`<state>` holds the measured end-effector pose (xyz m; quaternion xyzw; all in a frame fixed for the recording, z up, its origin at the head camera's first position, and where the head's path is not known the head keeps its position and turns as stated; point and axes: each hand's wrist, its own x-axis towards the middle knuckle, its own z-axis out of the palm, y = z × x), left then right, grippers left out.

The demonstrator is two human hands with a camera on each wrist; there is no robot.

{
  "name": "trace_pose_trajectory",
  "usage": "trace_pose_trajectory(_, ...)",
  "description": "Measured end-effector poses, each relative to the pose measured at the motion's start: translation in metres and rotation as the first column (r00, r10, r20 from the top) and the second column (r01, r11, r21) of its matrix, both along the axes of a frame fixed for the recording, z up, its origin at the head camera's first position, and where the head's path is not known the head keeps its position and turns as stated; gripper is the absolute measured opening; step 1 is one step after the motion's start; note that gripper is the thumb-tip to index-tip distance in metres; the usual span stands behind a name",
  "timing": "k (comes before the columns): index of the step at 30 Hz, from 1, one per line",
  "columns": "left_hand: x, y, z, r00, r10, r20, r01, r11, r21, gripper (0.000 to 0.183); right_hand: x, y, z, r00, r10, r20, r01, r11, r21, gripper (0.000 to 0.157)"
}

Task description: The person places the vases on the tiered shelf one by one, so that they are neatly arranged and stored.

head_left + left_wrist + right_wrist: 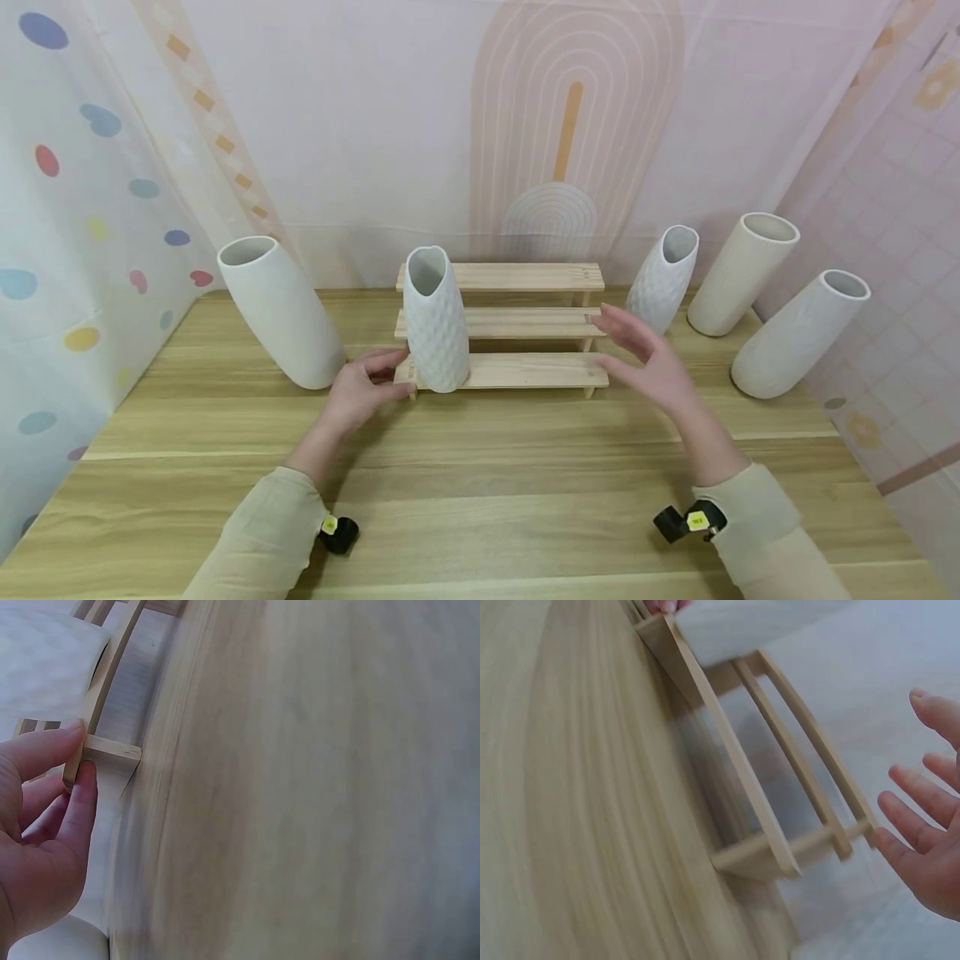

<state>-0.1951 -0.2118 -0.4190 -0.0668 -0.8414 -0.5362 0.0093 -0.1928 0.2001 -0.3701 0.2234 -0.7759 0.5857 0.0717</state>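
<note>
A three-step wooden display rack (525, 370) stands on the table. My left hand (360, 387) pinches the left end of its lowest board, thumb on top and fingers beneath, as the left wrist view (45, 825) shows. Just beside that hand, a white dimpled vase (437, 333) with a notched rim stands upright on the lowest board. My right hand (652, 362) is held with fingers spread by the rack's right end, holding nothing. In the right wrist view the right hand's fingers (922, 832) are apart from the boards.
A smooth white vase (281, 317) stands on the table left of the rack. On the right are another dimpled vase (663, 279), a ribbed cylindrical vase (742, 275) and a white tapered vase (798, 337). A patterned cloth (375, 125) hangs behind the table.
</note>
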Motion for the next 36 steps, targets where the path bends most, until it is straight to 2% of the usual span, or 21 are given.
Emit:
trace_pose_trajectory(7,0.001,0.000,0.001,1.000,-0.001,0.002,0.001,1.000,0.011,0.054,0.000,0.027,0.005,0.993,-0.079,-0.083,0.073,0.994,-0.082,0.056)
trace_pose_trajectory(13,0.001,0.000,0.002,1.000,-0.002,0.000,0.002,1.000,0.010,0.054,-0.003,0.041,0.008,0.974,-0.184,-0.130,0.166,0.976,-0.141,0.055)
trace_pose_trajectory(17,0.001,0.000,0.002,1.000,-0.003,0.000,0.003,1.000,0.008,0.054,-0.007,0.046,0.009,0.951,-0.280,-0.128,0.248,0.944,-0.219,0.052)
trace_pose_trajectory(21,0.002,0.001,0.002,1.000,-0.003,0.000,0.003,1.000,0.000,0.054,-0.012,0.049,0.013,0.915,-0.394,-0.088,0.361,0.897,-0.255,0.048)
trace_pose_trajectory(24,0.001,0.001,0.002,1.000,-0.005,-0.003,0.005,1.000,-0.005,0.054,-0.018,0.053,0.015,0.887,-0.457,-0.057,0.435,0.872,-0.227,0.049)
trace_pose_trajectory(28,0.001,0.001,0.002,1.000,-0.006,-0.006,0.006,1.000,-0.005,0.053,-0.025,0.058,0.017,0.865,-0.500,-0.031,0.490,0.857,-0.160,0.055)
trace_pose_trajectory(32,0.002,0.001,0.003,1.000,-0.008,-0.006,0.008,1.000,-0.006,0.053,-0.032,0.063,0.020,0.861,-0.509,-0.014,0.507,0.858,-0.078,0.062)
trace_pose_trajectory(36,0.003,0.001,0.004,1.000,-0.009,-0.004,0.009,1.000,-0.015,0.054,-0.040,0.068,0.023,0.870,-0.493,0.007,0.493,0.870,0.009,0.069)
